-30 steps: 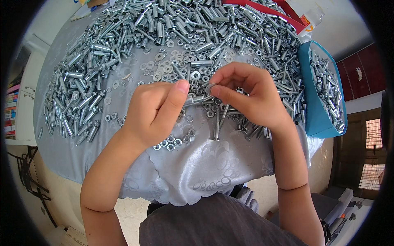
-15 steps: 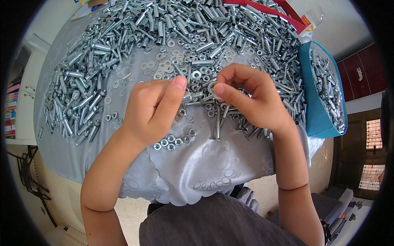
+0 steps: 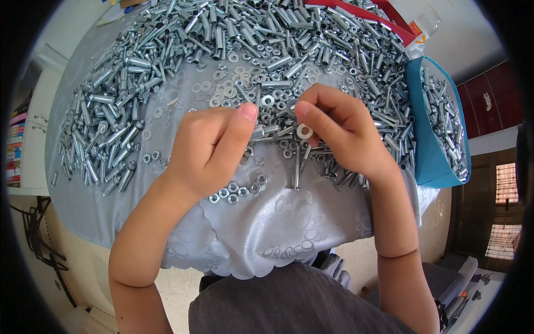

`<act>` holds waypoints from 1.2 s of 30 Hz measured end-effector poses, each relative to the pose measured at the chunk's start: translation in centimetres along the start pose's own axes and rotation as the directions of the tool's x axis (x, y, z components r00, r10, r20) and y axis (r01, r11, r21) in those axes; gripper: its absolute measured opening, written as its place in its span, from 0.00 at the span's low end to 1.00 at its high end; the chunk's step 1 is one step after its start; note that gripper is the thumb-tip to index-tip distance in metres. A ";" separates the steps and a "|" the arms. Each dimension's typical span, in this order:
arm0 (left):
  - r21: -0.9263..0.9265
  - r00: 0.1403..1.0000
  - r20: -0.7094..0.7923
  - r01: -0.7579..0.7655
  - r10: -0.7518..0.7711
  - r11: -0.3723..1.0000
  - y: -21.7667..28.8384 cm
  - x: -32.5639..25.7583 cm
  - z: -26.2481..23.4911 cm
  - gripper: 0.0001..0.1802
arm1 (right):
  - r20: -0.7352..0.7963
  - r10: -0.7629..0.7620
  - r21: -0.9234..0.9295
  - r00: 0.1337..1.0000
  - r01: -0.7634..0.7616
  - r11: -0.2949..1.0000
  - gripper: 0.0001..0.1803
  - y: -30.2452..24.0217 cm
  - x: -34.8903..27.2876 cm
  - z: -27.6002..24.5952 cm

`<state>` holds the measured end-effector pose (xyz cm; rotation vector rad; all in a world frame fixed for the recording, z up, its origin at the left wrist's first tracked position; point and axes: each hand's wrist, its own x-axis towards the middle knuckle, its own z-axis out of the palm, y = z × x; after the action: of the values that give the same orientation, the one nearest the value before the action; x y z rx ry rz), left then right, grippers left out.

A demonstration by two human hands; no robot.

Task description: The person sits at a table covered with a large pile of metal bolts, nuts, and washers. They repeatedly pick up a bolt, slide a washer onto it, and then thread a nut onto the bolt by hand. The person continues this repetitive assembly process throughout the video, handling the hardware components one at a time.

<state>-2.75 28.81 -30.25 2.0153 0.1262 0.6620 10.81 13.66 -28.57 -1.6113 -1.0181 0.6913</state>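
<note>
My left hand [image 3: 207,142] is closed around a bolt [image 3: 269,129]; its threaded end pokes out past my thumb toward the right, and the rest is hidden in my fist. Facing it, my right hand [image 3: 346,129] pinches a flat washer [image 3: 304,131] between thumb and fingers. A small gap separates washer and bolt tip. Below my left hand, several hex nuts [image 3: 233,187] sit on the grey tablecloth [image 3: 278,222]. Under my right hand lie long thin bolts [image 3: 297,172]. Loose washers [image 3: 228,89] are scattered beyond my hands.
A large heap of metal sleeves and bolts [image 3: 233,28] curves around the far side of the table, with more sleeve bolts [image 3: 105,133] at left. At right stands a blue box [image 3: 420,122] full of bolts. A red tray [image 3: 397,22] and a plastic bottle [image 3: 427,22] are farther back.
The washer in my right hand has turned and dropped slightly, so its hole now shows below my thumb. My left hand keeps its grip on the bolt, nearly unmoved.
</note>
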 end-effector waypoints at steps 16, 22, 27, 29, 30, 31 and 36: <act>-0.103 0.998 0.023 0.064 -0.062 0.993 0.5 -0.3 0.2 0.25 | 0.230 -0.028 0.242 0.973 -0.029 0.970 0.08 -0.1 -0.4 0.3; -0.106 0.998 0.022 0.053 -0.050 0.993 0.5 -0.3 0.1 0.25 | 0.236 -0.133 0.196 0.962 0.087 0.977 0.08 -0.3 -0.4 0.0; -0.069 0.999 0.044 0.024 -0.021 0.997 0.3 -0.3 0.1 0.25 | 0.253 -0.125 0.225 0.959 0.067 0.972 0.09 -0.5 -0.6 -0.1; -0.103 0.997 0.069 0.045 -0.038 0.994 0.3 -0.3 0.1 0.24 | 0.248 -0.076 0.209 0.966 0.024 0.978 0.09 -0.5 -0.6 0.0; -0.083 0.997 0.076 0.027 -0.021 0.996 0.3 -0.3 0.0 0.24 | 0.245 -0.048 0.197 0.968 -0.001 0.980 0.09 -0.5 -0.6 0.0; -0.064 0.996 0.084 0.009 -0.004 0.998 0.4 -0.3 0.0 0.24 | 0.241 -0.018 0.184 0.970 -0.027 0.983 0.09 -0.4 -0.6 0.1; -0.047 0.992 0.106 -0.063 0.068 0.997 0.3 -0.1 -0.2 0.24 | 0.251 -0.020 0.232 0.968 -0.040 0.972 0.07 -0.8 -0.5 -0.1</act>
<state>-3.02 28.78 -29.94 2.0157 -0.0181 0.5910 10.45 13.27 -27.82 -1.3450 -1.0654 1.0051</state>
